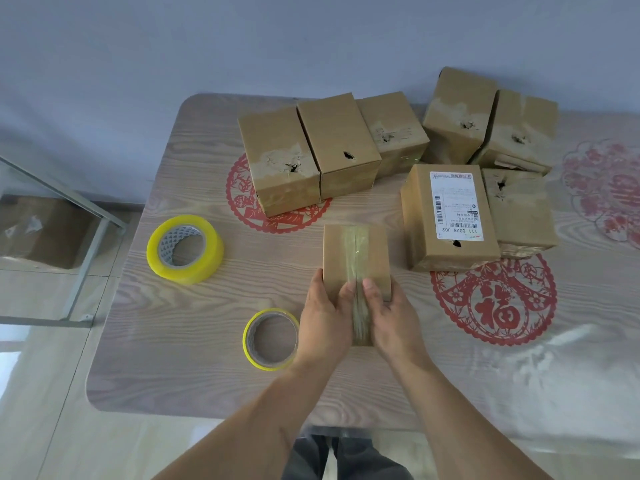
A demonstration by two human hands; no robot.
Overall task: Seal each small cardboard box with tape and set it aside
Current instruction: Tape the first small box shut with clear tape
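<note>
Cardboard box (pixel 355 252) held by both hands' thumbs-up grip

free: table (pixel 207 375) near-left | blocked: boxes (pixel 332 147) far; tape rolls (pixel 185 249) left

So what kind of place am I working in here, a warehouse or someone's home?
Most likely a home, not a warehouse: a small wood-grain table stands against a plain wall, red paper-cut decorations lie on it, and the floor is tiled. The small boxes and tape rolls suggest informal packing.
</note>
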